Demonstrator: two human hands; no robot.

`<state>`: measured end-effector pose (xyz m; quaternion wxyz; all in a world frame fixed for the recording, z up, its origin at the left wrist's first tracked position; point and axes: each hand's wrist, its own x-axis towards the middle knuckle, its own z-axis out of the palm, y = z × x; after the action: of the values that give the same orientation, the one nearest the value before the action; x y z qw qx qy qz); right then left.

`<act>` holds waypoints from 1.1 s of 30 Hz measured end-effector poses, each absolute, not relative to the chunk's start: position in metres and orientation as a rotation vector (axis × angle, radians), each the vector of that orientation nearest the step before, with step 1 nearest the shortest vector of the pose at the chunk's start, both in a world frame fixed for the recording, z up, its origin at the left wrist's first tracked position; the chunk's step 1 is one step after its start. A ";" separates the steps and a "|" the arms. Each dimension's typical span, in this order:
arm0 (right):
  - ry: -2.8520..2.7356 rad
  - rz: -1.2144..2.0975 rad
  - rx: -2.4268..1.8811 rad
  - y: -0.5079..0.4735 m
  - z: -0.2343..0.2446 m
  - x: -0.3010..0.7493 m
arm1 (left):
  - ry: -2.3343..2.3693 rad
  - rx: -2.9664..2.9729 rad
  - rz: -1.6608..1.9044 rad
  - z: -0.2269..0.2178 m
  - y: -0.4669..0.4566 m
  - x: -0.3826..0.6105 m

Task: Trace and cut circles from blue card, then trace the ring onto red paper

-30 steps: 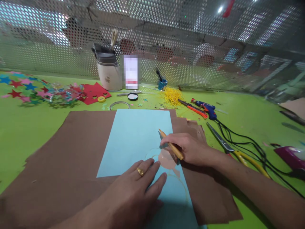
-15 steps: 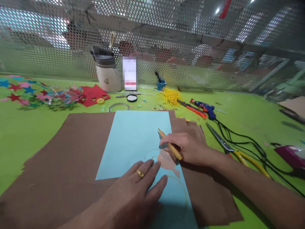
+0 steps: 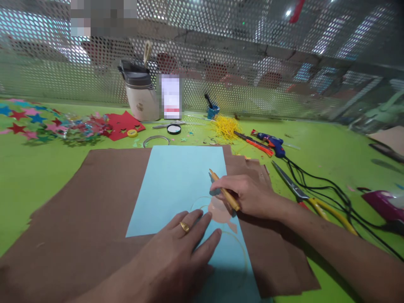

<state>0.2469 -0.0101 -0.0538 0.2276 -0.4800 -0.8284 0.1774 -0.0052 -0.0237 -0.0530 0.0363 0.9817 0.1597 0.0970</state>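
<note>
A light blue sheet of paper lies on brown paper spread over the green table. My left hand, with a gold ring, lies flat on the blue sheet's near part with its fingers stretched out. My right hand grips a yellow pencil, its tip down by a small round pinkish cut-out resting on the sheet. Faint curved pencil lines run around the cut-out.
Scissors with yellow handles and a blue glue gun with black cables lie to the right. Yellow shreds, a white jar, red paper and coloured stars lie at the back. A perforated metal screen closes the far side.
</note>
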 end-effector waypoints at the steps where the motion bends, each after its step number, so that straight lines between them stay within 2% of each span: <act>1: -2.282 0.484 -1.335 -0.010 -0.054 0.247 | 0.487 3.016 0.300 -0.054 -0.023 -0.005; 6: -2.210 0.392 -1.300 -0.015 -0.046 0.249 | 0.500 3.012 0.238 -0.051 -0.022 -0.004; 9: -2.077 0.443 -1.274 -0.020 -0.034 0.248 | 0.505 3.012 0.230 -0.050 -0.023 -0.004; 18: -1.351 1.176 -1.212 -0.029 -0.039 0.234 | 0.502 3.035 0.214 -0.050 -0.025 -0.004; 21: -1.262 1.174 -1.245 -0.033 -0.037 0.229 | 0.508 3.036 0.211 -0.050 -0.025 -0.002; 29: -1.480 0.957 -1.413 -0.040 -0.044 0.220 | 0.507 3.069 0.342 -0.057 -0.025 -0.002; 33: -1.514 1.026 -1.416 -0.040 -0.046 0.219 | 0.499 3.074 0.327 -0.057 -0.025 -0.002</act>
<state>0.2193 -0.0398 -0.0456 0.4026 -0.5606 -0.5991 0.4059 -0.0017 -0.0254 -0.0567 0.0050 0.9817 0.1593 0.1044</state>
